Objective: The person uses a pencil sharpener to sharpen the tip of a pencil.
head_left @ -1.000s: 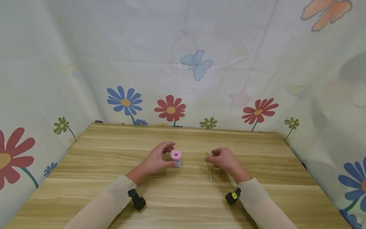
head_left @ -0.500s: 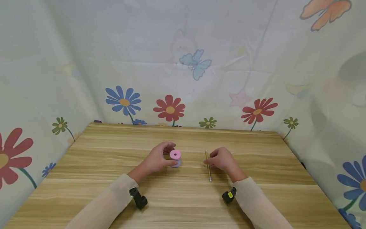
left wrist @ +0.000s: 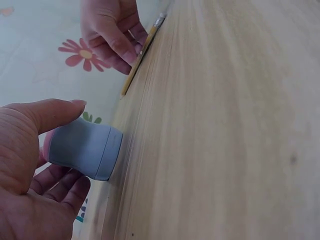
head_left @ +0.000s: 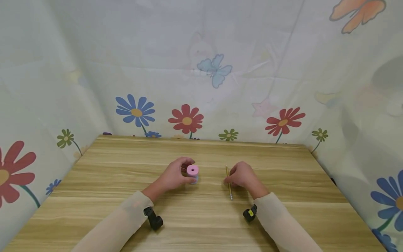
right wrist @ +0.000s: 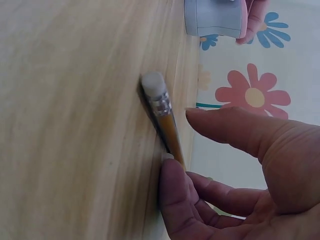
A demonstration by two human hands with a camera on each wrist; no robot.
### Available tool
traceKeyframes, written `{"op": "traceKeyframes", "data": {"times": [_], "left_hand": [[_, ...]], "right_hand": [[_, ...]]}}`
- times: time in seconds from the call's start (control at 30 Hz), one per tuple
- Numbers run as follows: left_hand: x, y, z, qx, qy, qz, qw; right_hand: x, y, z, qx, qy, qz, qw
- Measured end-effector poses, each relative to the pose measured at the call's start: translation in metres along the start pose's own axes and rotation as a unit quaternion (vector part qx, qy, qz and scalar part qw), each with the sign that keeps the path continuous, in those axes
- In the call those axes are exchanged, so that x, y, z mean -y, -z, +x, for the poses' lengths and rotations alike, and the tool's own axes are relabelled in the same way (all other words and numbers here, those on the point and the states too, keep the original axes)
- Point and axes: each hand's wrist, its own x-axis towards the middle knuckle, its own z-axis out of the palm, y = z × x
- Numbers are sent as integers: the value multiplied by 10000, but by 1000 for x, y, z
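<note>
A small pencil sharpener (head_left: pixel 192 170) with a pink top and a central hole stands upright on the table. Its smooth grey-blue body (left wrist: pixel 82 148) shows in the left wrist view. My left hand (head_left: pixel 174 175) holds it from the left, thumb in front and bent fingers behind. To the right lies a yellow pencil (head_left: pixel 229 189), its white eraser (right wrist: pixel 153 84) towards me. My right hand (head_left: pixel 245 176) is at the pencil's middle. One fingertip (right wrist: pixel 172 172) touches the pencil low by the table, while the thumb stands apart from it in the right wrist view.
The wood-grain table (head_left: pixel 201 220) spreads out around both hands. Behind it and at the sides hangs a pale cloth (head_left: pixel 157 70) printed with flowers and butterflies. A black wrist camera (head_left: pixel 154 220) sits at the left sleeve, another camera (head_left: pixel 250 214) at the right.
My right hand has shifted slightly left and its fingers have drawn closer to the pencil. The left fingers have come in a little around the sharpener. Both things stay about where they were.
</note>
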Motion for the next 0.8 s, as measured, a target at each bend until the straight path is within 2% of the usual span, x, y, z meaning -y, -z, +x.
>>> {"op": "traceKeyframes", "data": {"times": [0.1, 0.33, 0.8], "left_hand": [[1, -1, 1, 1, -29, 14, 10000], [-2, -1, 0, 83, 9, -6, 10000], [-1, -1, 3, 200, -80, 229, 9995]], "right_hand": [[1, -1, 1, 1, -51, 6, 10000], [6, -2, 2, -71, 112, -91, 9999], [7, -3, 5, -56, 135, -296, 9995]]}}
